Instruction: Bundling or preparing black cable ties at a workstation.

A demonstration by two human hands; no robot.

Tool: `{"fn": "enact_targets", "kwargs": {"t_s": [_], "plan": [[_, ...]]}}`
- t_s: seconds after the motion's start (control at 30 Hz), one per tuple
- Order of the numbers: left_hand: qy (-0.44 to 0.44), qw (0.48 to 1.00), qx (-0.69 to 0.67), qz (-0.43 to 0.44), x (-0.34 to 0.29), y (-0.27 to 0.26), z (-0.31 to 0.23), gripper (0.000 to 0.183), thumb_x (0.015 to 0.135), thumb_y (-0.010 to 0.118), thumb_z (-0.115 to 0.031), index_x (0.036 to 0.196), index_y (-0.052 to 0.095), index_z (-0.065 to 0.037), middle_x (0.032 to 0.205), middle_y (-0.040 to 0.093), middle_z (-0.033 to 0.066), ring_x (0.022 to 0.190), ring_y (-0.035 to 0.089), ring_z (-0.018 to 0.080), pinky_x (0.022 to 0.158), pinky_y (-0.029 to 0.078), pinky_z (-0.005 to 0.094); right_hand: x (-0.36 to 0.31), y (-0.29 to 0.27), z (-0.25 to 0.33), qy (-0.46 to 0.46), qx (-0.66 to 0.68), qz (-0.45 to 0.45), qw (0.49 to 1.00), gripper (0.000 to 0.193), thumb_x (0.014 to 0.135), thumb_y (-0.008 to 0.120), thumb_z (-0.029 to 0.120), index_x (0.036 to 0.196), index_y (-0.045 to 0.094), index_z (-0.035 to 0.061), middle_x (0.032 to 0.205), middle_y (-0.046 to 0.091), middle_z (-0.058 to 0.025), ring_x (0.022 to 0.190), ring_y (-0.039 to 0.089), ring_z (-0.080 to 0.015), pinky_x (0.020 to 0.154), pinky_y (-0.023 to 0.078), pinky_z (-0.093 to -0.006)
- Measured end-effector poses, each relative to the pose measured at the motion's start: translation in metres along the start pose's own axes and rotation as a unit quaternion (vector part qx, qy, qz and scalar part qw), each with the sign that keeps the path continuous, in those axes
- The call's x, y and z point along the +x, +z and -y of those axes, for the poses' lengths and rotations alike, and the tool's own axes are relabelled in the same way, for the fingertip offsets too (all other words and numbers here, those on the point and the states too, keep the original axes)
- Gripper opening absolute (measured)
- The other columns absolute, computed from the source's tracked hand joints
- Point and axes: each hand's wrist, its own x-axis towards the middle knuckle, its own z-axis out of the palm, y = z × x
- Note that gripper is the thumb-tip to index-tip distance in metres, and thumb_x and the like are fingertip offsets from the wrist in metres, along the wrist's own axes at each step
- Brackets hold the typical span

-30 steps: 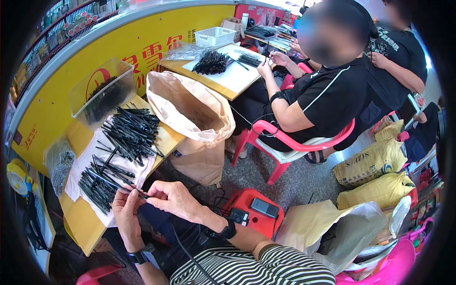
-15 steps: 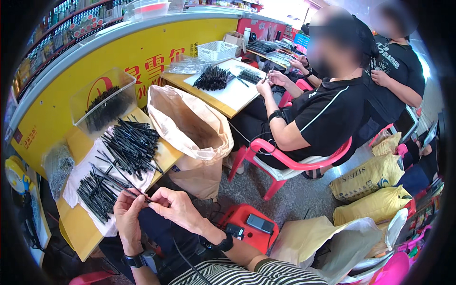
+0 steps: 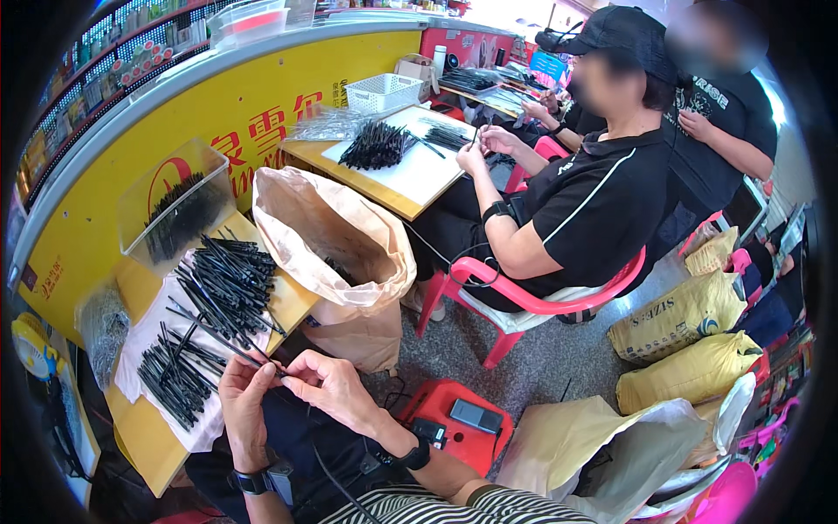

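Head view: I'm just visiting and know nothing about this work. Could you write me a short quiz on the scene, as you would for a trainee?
1. True or false: the left hand and the right hand are both on one thin black rod.

2. Fill in: the piled rods lie on a pale ____.

3. What colour is the chair right of the tan bag?
A) pinkish red
B) green
C) black

Key: 1 true; 2 cloth; 3 A.

Both hands (image 3: 243, 403) (image 3: 339, 395) close together, thumbs (image 3: 262, 377) and fingers (image 3: 232, 376) pinched, forearms (image 3: 448, 474) angled inward from below
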Motion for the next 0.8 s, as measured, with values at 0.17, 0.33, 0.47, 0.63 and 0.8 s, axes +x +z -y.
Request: {"fn": "enact_targets", "kwargs": {"t_s": [0.17, 0.33, 0.47, 0.63, 0.8], "plan": [[-0.012, 1.000, 0.016, -0.018, -0.003, -0.005, 0.010, 0.012, 0.082, 0.063, -0.003, 0.091, 0.056, -0.004, 0.084, 0.062, 0.0036, 0.075, 0.060, 0.0102, 0.066, 0.048, 0.0218, -0.002, 0.000, -0.005, -0.005, -0.027, 0.002, 1.000, 0.015, 0.085, 0.064, 0.012, 0.090, 0.058, 0.0000, 0.074, 0.062, -0.0012, 0.064, 0.054, -0.0040, 0.058, 0.045, -0.0211], [-0.009, 1.000, 0.015, -0.016, -0.005, -0.005, 0.012, 0.012, 0.083, 0.063, -0.003, 0.093, 0.056, -0.003, 0.086, 0.062, 0.0037, 0.077, 0.061, 0.0109, 0.066, 0.048, 0.0221, -0.003, 0.000, -0.009, 0.014, -0.015, 0.000, 1.000, 0.015, 0.085, 0.063, 0.013, 0.090, 0.058, 0.0001, 0.073, 0.062, -0.0017, 0.063, 0.054, -0.0046, 0.057, 0.046, -0.0218], [-0.025, 1.000, -0.004, -0.015, -0.005, -0.003, 0.013, 0.012, 0.083, 0.063, -0.003, 0.093, 0.056, -0.003, 0.086, 0.061, 0.0036, 0.077, 0.061, 0.0112, 0.065, 0.050, 0.0223, -0.002, -0.001, -0.012, -0.005, -0.029, 0.003, 1.000, 0.015, 0.085, 0.063, 0.013, 0.090, 0.058, 0.0000, 0.073, 0.062, -0.0022, 0.063, 0.055, -0.0047, 0.057, 0.046, -0.0218], [-0.025, 1.000, 0.005, -0.015, -0.005, -0.006, 0.013, 0.012, 0.083, 0.063, -0.004, 0.093, 0.056, -0.003, 0.085, 0.061, 0.0035, 0.076, 0.061, 0.0110, 0.065, 0.050, 0.0222, -0.002, -0.002, -0.013, -0.002, -0.027, 0.007, 1.000, 0.016, 0.085, 0.064, 0.013, 0.091, 0.057, -0.0006, 0.073, 0.062, -0.0024, 0.063, 0.055, -0.0050, 0.055, 0.045, -0.0217], [-0.027, 1.000, 0.007, -0.009, -0.007, -0.006, 0.013, 0.012, 0.084, 0.063, -0.004, 0.093, 0.056, -0.003, 0.086, 0.061, 0.0033, 0.076, 0.061, 0.0108, 0.065, 0.050, 0.0221, -0.003, -0.003, -0.014, 0.048, 0.011, 0.033, 0.998, 0.017, 0.086, 0.063, 0.015, 0.092, 0.058, 0.0004, 0.072, 0.061, -0.0006, 0.062, 0.054, -0.0043, 0.053, 0.044, -0.0203]]}}
